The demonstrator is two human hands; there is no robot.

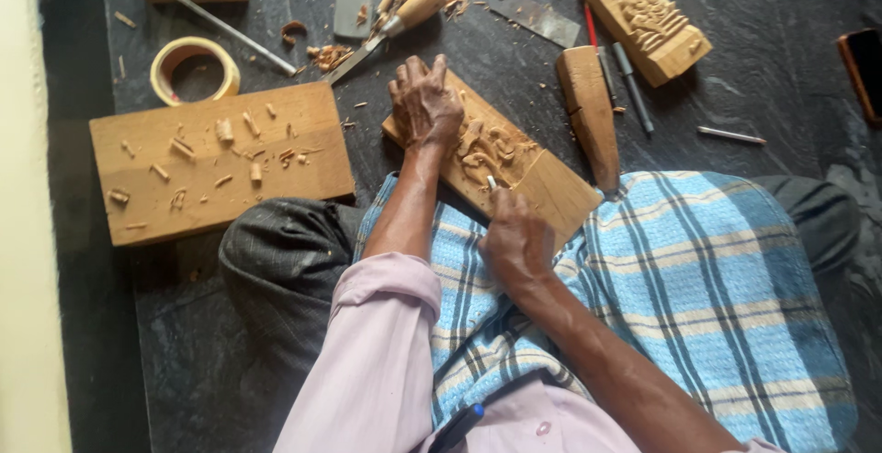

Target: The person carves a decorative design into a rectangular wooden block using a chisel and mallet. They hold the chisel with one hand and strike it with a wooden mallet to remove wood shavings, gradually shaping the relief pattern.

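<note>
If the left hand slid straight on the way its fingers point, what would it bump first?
The left hand lies on the carved board, fingers pointing up the picture. Going on, it would probably meet the wooden-handled chisel first, though the depth is hard to judge.

We wear a pale pink shirt (377,370), sleeves pushed up above our elbows, a blue-and-white checked cloth (698,297) over our lap, and dark grey trousers (280,265) beneath
</note>
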